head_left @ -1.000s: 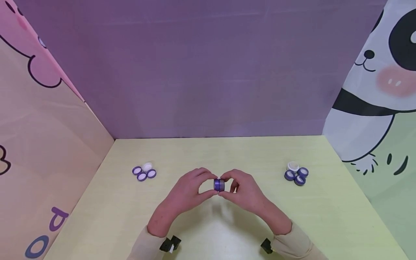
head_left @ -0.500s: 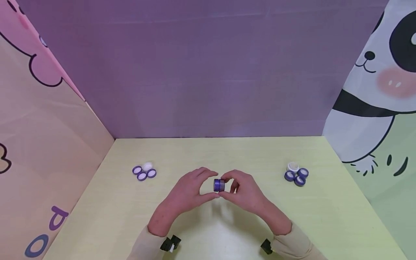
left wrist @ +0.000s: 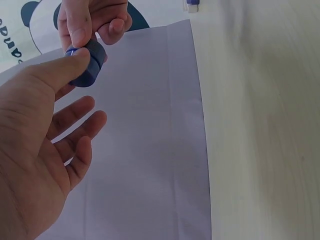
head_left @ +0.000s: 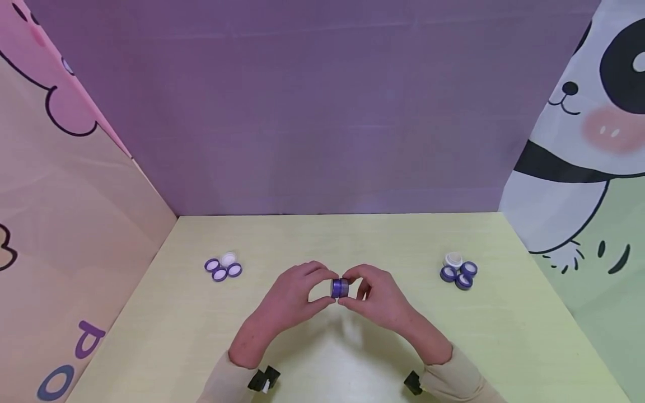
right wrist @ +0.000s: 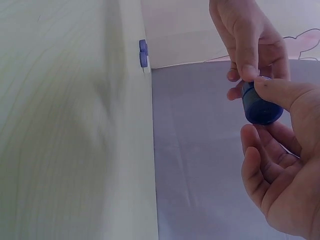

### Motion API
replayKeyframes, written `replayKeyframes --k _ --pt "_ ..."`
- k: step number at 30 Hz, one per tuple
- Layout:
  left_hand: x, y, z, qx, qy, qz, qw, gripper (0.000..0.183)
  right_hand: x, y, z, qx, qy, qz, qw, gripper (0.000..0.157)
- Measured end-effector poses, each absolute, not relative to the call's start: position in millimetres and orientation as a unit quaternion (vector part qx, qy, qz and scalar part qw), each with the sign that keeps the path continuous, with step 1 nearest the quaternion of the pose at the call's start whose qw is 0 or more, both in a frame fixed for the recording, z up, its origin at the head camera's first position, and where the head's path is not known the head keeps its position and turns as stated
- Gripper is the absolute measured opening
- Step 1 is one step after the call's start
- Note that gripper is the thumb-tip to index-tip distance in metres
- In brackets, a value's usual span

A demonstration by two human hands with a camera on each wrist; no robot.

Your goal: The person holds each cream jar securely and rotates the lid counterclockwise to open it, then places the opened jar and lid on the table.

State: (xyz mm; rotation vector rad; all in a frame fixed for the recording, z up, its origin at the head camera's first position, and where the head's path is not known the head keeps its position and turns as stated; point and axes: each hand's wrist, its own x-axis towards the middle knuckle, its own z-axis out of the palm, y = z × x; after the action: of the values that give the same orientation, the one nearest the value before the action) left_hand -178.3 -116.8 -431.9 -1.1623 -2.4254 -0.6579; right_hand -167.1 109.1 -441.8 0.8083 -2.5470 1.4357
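Note:
A small round purple jar with its cap [head_left: 340, 287] is held in the air over the middle of the table, lying sideways between both hands. My left hand [head_left: 287, 296] pinches the left part between thumb and index finger. The right hand [head_left: 380, 295] pinches the other part in the same way. In the left wrist view the two dark blue-purple parts [left wrist: 86, 74] sit against each other with a seam between them. In the right wrist view the right thumb lies across the broader part [right wrist: 262, 110].
On the left of the table [head_left: 312, 235] lie several small purple-rimmed white discs [head_left: 219, 274] and one white piece [head_left: 229, 258]. At the right are several purple round pieces [head_left: 464, 281] with a white one [head_left: 453, 259]. Printed cloth walls [head_left: 322, 123] enclose the back and sides.
Half a second ago the left thumb and index finger were spread off the purple part; now they pinch it again. The right hand has kept its hold and place.

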Motion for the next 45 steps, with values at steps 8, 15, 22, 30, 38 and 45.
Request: replayKeyframes --k 8,15,22,30,38,45 --pt "-177.5 -119.3 -433.9 -0.389 -0.879 -0.231 0.149 0.037 -166.8 109.3 -441.0 0.265 -0.844 0.463 0.052 0.039" --pt "-171.6 -121.3 -434.7 -0.361 -0.896 -0.234 0.109 0.045 -163.4 108.6 -440.9 0.262 -0.845 0.464 0.042 0.039" --pt "-171.7 -119.7 -432.6 -0.35 -0.899 -0.244 0.098 0.056 -163.7 110.0 -441.7 0.252 -0.846 0.467 0.056 0.038" --pt "-176.9 -117.8 -435.1 -0.408 -0.863 -0.247 0.166 0.045 -163.6 110.6 -440.6 0.257 -0.842 0.471 0.045 0.037" --pt "-177.4 -117.7 -435.8 -0.412 -0.86 -0.245 0.178 0.04 -163.6 110.0 -441.8 0.26 -0.844 0.467 0.043 0.036" --pt "-178.8 -117.9 -435.0 -0.405 -0.866 -0.238 0.17 0.04 -165.6 110.4 -441.9 0.272 -0.847 0.451 0.07 0.038"
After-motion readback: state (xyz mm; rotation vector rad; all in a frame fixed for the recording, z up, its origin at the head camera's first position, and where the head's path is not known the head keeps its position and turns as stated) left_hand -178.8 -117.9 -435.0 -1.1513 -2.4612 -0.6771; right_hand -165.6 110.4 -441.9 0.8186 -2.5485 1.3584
